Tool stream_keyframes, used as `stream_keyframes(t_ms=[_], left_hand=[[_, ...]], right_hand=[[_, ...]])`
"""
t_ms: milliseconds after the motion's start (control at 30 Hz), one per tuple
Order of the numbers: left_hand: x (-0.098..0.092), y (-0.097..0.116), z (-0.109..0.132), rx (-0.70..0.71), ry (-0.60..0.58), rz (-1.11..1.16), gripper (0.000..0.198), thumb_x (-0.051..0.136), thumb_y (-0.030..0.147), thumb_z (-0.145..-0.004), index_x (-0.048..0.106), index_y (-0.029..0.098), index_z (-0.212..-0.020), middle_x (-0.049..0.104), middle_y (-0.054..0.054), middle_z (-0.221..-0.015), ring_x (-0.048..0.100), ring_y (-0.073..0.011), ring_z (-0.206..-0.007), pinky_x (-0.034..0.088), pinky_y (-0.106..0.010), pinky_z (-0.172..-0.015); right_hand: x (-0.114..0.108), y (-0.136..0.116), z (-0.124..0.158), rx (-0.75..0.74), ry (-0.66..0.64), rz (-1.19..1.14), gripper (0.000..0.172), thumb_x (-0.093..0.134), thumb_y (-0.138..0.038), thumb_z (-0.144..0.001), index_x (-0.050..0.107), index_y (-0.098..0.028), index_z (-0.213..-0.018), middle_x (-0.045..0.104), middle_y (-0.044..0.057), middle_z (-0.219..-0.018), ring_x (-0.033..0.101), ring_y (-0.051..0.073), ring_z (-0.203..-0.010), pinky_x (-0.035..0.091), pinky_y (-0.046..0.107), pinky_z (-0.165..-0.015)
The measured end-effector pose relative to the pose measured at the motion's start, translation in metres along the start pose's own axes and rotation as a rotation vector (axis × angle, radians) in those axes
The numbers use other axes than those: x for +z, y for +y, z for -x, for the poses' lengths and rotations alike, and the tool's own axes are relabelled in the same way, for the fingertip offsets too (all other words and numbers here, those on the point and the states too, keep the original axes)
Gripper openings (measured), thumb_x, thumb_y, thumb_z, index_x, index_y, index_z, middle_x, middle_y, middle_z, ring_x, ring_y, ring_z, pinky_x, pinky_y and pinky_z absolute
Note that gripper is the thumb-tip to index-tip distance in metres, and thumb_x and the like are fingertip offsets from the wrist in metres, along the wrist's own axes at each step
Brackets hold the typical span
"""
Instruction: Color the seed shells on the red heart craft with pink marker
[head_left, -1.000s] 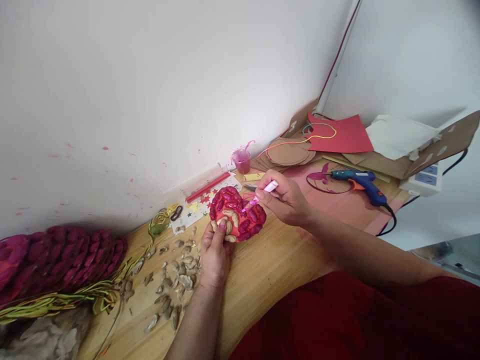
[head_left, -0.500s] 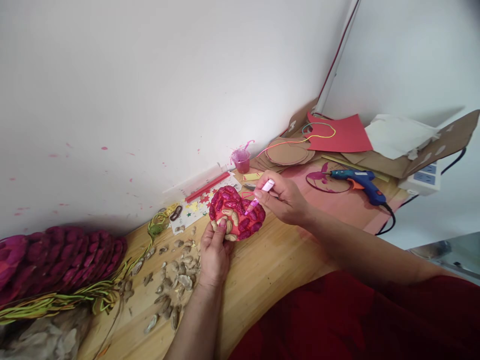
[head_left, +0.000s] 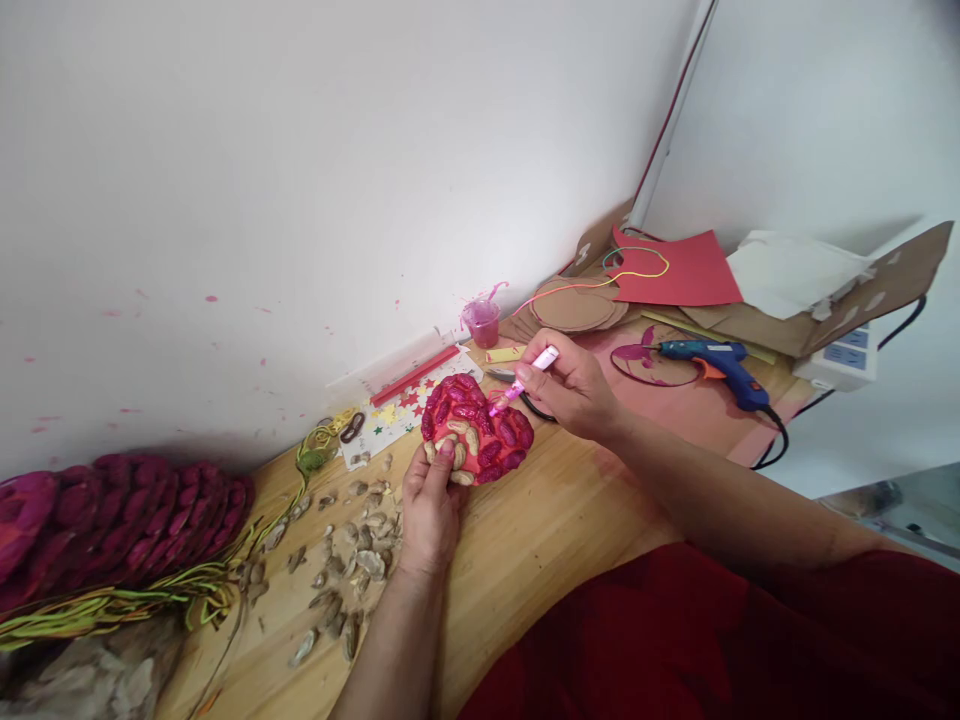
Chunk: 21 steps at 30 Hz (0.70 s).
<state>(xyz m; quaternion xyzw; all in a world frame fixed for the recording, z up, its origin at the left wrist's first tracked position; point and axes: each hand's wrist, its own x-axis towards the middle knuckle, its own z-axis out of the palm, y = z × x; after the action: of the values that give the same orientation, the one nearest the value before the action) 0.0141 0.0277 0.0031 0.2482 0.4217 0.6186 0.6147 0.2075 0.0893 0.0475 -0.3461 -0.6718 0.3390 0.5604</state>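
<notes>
My left hand (head_left: 433,495) grips the lower left edge of a red disc covered with peanut shells (head_left: 480,430), its thumb on top. Most shells on the disc are painted glossy magenta; several near my thumb are still plain tan. My right hand (head_left: 574,385) is closed round a white-handled paintbrush (head_left: 541,368), smeared pink towards its tip. The brush tip touches the painted shells at the disc's upper middle. Behind the disc, a small clear cup of pink paint (head_left: 482,322) stands against the wall.
Loose peanut shells (head_left: 349,560) lie on the wooden table left of my arm. A stack of magenta painted pieces (head_left: 127,520) and yellow-green cords (head_left: 112,605) are at far left. To the right are a blue glue gun (head_left: 720,370), cardboard discs (head_left: 574,303) and red paper (head_left: 679,268).
My right hand has shifted slightly up and right, moving the brush tip from the disc's middle towards its upper part. The scissors behind show more. My left hand keeps its hold.
</notes>
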Motion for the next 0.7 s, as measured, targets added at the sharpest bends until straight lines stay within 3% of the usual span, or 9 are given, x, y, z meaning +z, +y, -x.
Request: stream_keyframes(t_ms=[133,333,433,567,700], left_hand=[[-0.0004,-0.0006,-0.0009,-0.001,0.009,0.014,0.04,0.092,0.037,-0.064,0.069,0.02,-0.092,0.073,-0.001,-0.082,0.068,-0.0132,-0.07,0.051,-0.02,-0.059],[0.0002,0.0,0.0008,-0.003,0.004,0.013,0.037,0.093,0.036,-0.064,0.065,0.018,-0.081,0.058,0.005,-0.06,0.063,-0.0105,-0.062,0.042,-0.015,-0.048],[0.0009,0.0005,0.0012,-0.002,0.009,0.026,0.039,0.094,0.036,-0.063,0.067,0.018,-0.086,0.065,0.003,-0.068,0.065,-0.011,-0.065,0.043,-0.015,-0.049],[0.0003,0.0004,0.0007,-0.007,-0.001,0.013,0.038,0.093,0.036,-0.064,0.068,0.018,-0.087,0.069,0.001,-0.074,0.062,-0.0088,-0.06,0.041,-0.014,-0.047],[-0.0011,-0.0009,-0.0001,0.005,0.007,0.017,0.039,0.093,0.036,-0.065,0.07,0.019,-0.092,0.073,-0.001,-0.08,0.066,-0.0108,-0.066,0.045,-0.016,-0.051]], right_hand=[[-0.0004,0.0007,0.0,-0.017,-0.061,0.035,0.025,0.065,-0.042,-0.093,0.053,-0.023,-0.083,0.046,-0.004,-0.064,0.042,0.013,-0.061,0.032,0.027,-0.054],[0.0,0.0024,-0.0001,-0.011,-0.019,-0.024,0.024,0.062,-0.042,-0.095,0.052,-0.022,-0.084,0.047,-0.004,-0.067,0.042,0.013,-0.061,0.032,0.028,-0.056],[0.001,0.0015,0.0006,0.008,-0.062,-0.035,0.025,0.064,-0.043,-0.094,0.053,-0.022,-0.085,0.044,-0.006,-0.063,0.04,0.012,-0.058,0.031,0.027,-0.055],[0.0015,0.002,0.0007,0.011,-0.004,-0.042,0.026,0.063,-0.044,-0.095,0.052,-0.023,-0.086,0.046,-0.005,-0.063,0.04,0.012,-0.057,0.031,0.027,-0.055],[0.0012,0.003,0.0006,-0.008,-0.067,-0.053,0.026,0.064,-0.044,-0.095,0.052,-0.022,-0.086,0.047,-0.006,-0.065,0.04,0.011,-0.056,0.032,0.027,-0.055]])
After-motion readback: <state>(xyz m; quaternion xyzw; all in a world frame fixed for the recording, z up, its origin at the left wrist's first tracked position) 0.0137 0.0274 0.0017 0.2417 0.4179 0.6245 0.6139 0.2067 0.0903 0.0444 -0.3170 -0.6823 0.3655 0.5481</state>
